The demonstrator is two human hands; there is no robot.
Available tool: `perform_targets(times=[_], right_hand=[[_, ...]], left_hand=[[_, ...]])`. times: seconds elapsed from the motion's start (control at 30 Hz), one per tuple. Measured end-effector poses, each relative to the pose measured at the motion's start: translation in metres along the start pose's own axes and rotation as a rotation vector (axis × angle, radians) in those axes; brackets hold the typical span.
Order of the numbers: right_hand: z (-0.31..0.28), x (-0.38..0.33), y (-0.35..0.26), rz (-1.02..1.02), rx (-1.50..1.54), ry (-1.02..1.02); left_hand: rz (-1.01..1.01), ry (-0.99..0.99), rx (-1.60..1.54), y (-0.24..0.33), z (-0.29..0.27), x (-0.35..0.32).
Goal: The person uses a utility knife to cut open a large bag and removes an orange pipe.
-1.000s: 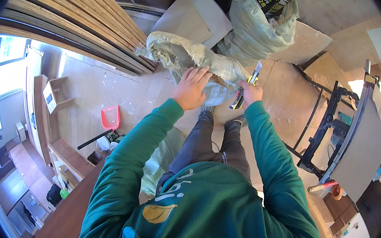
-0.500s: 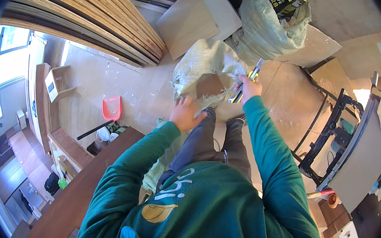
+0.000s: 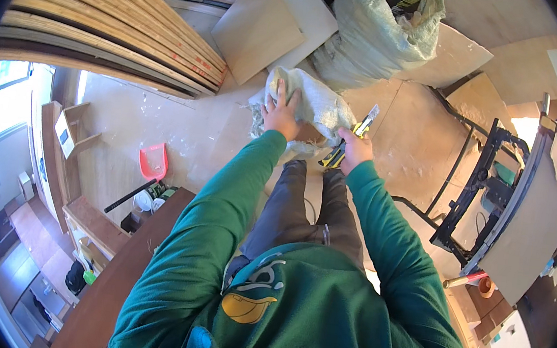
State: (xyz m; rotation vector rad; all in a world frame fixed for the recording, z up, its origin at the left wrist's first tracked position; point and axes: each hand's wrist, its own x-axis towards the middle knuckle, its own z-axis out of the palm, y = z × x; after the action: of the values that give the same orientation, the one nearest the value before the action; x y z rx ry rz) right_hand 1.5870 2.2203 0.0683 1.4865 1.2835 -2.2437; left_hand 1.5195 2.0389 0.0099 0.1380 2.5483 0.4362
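Note:
In front of my legs is a pale woven sack, crumpled, with a frayed edge around its mouth. My left hand lies on the sack's left side with its fingers spread. A yellow and black utility knife is gripped in my right hand, its blade out and pointing up, away from me. The right hand is at the sack's right edge; whether its fingers also pinch the cloth I cannot tell.
Beyond stands a full woven sack with a black and yellow package on top. Stacked boards are at the far left, near a red dustpan. A brown tabletop is at left, a black metal frame at right.
My left hand has moved from the sack's near edge up onto its left side, fingers spread. The right hand with the knife has come slightly nearer and left. The sack has flattened.

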Motion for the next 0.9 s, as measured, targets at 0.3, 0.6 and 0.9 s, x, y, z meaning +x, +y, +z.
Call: perform_targets(times=[0.3,0.6,0.9], right_hand=[[-0.043,0.062,-0.022,-0.287,-0.689,-0.081],[-0.081,0.121,0.004,-0.042,-0.640,0.072],[-0.030,0.107,-0.007,0.092,-0.383,0.007]], left_hand=[[0.004,-0.028,-0.149,-0.089,0.008,0.151],[0.224,0.668,-0.012,-0.029,-0.024,0.154],[-0.283,0.055,-0.320,-0.091,0.090,0.057]])
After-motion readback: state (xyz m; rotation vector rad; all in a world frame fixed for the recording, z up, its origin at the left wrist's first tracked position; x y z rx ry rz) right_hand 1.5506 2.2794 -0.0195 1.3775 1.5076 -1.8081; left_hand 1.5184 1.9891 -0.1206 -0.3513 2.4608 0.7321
